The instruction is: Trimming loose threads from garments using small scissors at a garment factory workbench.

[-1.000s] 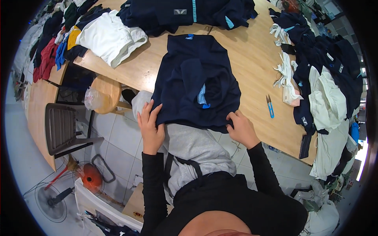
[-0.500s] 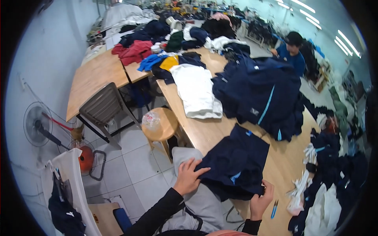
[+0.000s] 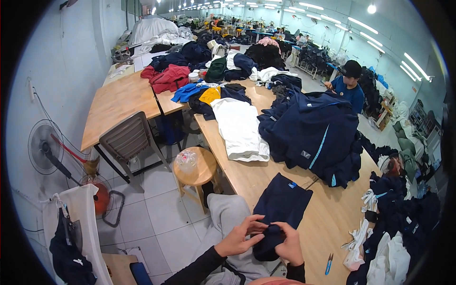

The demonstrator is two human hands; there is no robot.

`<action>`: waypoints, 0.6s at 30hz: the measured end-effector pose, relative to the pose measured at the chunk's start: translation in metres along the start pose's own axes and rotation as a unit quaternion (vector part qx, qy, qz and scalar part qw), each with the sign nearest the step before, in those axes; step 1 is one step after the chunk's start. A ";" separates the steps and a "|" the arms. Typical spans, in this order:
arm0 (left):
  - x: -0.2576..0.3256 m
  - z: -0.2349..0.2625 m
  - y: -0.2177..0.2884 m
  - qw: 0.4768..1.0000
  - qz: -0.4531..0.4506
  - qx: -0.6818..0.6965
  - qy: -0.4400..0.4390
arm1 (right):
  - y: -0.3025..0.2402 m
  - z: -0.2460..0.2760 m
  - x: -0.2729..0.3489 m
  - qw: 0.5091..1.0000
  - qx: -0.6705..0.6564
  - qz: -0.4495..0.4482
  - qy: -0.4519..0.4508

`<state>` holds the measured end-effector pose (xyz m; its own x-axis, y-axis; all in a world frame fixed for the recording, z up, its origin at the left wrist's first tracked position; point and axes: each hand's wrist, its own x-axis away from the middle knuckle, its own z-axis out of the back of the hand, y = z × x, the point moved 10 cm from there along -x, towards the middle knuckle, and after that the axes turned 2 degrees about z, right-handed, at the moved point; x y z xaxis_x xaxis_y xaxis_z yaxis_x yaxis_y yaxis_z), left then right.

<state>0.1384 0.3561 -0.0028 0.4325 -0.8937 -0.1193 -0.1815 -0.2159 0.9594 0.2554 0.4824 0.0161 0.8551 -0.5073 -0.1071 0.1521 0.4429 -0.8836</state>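
Observation:
A dark navy garment [image 3: 286,202] lies on the near end of the wooden table, its near part hanging toward my lap. A small light-blue tag shows at its far edge. My left hand [image 3: 243,236] is bent at the fabric's near left side, its fingertips closed on a bunched fold. Beside it, almost touching, my right hand [image 3: 289,243] grips the same fold with the thumb on top. Fingers under the cloth are hidden. Blue-handled thread snips [image 3: 328,264] rest on the table to the right of my right hand.
A big navy garment pile [image 3: 308,128] and folded white garments [image 3: 240,130] cover the table ahead. White cloth strips [image 3: 358,242] and dark clothing line the right edge. A wooden stool [image 3: 194,166], a chair [image 3: 130,142] and a fan stand left. Another person [image 3: 349,88] is behind the pile.
Both hands have come together over the garment, the right moving left and up. The garment now looks narrower and folded, with its light-blue stripe out of sight. The view has tilted up.

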 end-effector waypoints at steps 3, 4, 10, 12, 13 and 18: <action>-0.015 -0.008 0.006 0.995 -0.055 -0.085 -0.004 | -0.005 0.061 0.003 0.985 0.056 0.034 0.158; -0.020 -0.010 0.012 0.979 -0.091 -0.180 0.002 | -0.009 0.088 0.010 0.973 0.047 0.015 0.225; -0.034 0.001 -0.060 0.908 -0.118 -0.400 0.041 | -0.101 0.191 0.101 0.735 0.008 0.300 0.608; -0.025 -0.020 -0.069 0.771 -0.124 -0.625 -0.011 | -0.081 0.197 0.098 0.726 0.004 0.322 0.608; -0.024 -0.021 -0.068 0.771 -0.125 -0.624 -0.014 | -0.074 0.192 0.076 0.774 0.115 0.243 0.574; -0.026 -0.011 -0.057 0.807 -0.107 -0.579 0.032 | 0.052 0.144 0.007 0.911 -0.042 -0.021 0.410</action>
<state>0.1476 0.3958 -0.0519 0.3967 -0.8544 -0.3357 0.8352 0.1842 0.5182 0.3403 0.6080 0.0349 0.1855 -0.9196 -0.3464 0.1079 0.3694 -0.9230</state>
